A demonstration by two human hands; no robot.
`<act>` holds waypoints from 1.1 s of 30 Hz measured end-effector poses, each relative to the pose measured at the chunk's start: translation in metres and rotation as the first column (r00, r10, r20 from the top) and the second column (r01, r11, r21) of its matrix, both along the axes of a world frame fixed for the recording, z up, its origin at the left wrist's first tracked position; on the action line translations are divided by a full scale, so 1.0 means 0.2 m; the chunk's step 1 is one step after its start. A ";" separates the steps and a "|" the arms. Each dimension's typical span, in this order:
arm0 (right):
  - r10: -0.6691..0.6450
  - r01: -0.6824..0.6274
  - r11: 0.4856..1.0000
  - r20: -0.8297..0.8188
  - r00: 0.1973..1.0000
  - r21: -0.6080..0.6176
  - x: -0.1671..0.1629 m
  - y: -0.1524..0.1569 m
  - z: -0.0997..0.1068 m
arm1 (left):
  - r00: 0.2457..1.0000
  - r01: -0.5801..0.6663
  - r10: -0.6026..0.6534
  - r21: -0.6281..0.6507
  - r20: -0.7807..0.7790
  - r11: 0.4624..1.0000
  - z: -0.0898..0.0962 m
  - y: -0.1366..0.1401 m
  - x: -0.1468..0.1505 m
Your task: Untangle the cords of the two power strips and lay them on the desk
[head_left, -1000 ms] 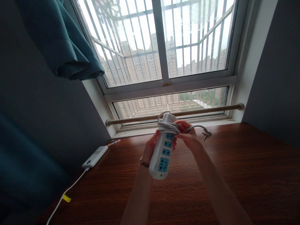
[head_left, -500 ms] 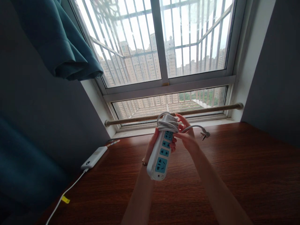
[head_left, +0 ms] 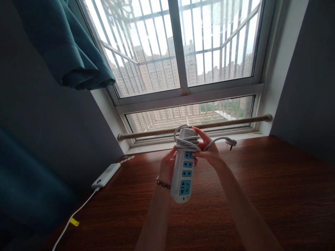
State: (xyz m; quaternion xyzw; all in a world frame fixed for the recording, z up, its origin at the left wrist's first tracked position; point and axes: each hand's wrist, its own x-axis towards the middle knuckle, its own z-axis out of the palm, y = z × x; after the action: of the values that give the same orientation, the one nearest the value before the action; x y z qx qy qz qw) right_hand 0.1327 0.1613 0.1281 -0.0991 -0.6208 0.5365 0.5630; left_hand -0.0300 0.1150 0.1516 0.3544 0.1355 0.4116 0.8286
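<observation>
I hold a white power strip (head_left: 183,174) with blue sockets upright above a dark wooden table (head_left: 274,195). My left hand (head_left: 167,167) grips its left side from behind. Its grey cord (head_left: 187,142) is wound several times around the upper end. My right hand (head_left: 209,151) pinches the cord where it leaves the coil on the right. The free end with the plug (head_left: 231,142) sticks out to the right of my right hand, in the air.
A white power bank (head_left: 106,175) lies at the table's left back corner, its white cable (head_left: 75,214) with a yellow tag running toward me. A metal rod (head_left: 235,122) spans the window sill behind. A teal curtain (head_left: 65,48) hangs upper left; grey walls flank both sides.
The power strip has swung from a leftward tilt to nearly vertical. The plug end rose slightly and shifted right. Both hands kept their hold.
</observation>
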 end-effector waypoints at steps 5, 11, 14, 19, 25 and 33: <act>-0.123 0.122 0.992 0.036 0.992 0.018 0.01 0.00 0.01 | 0.999 -0.037 0.037 0.004 -0.019 0.999 0.00 0.00 0.02; -0.246 0.246 0.969 0.017 0.969 -0.018 0.01 0.00 0.00 | 0.998 0.067 -0.066 -0.061 0.022 0.996 -0.01 0.02 0.06; -0.316 0.316 0.948 0.000 0.949 -0.033 0.00 -0.01 0.01 | 0.994 0.107 -0.106 -0.071 0.017 0.992 -0.02 0.04 0.06; -0.397 0.396 0.917 0.000 0.918 -0.041 -0.01 -0.03 0.02 | 0.985 0.170 -0.170 -0.049 0.007 0.984 -0.03 0.06 0.04; -0.254 0.250 0.965 -0.046 0.966 -0.074 0.03 0.00 0.01 | 0.998 0.055 -0.054 -0.023 0.034 0.998 -0.03 0.00 0.09; -0.006 0.007 1.000 -0.033 0.999 0.022 0.04 -0.02 0.04 | 0.999 -0.009 0.006 0.063 0.048 0.998 -0.02 -0.01 0.08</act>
State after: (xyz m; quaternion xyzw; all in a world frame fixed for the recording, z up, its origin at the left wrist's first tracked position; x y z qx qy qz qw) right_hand 0.1398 0.1568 0.1366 -0.0860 -0.6169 0.5294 0.5759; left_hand -0.0137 0.1124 0.1470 0.3700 0.1041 0.4269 0.8185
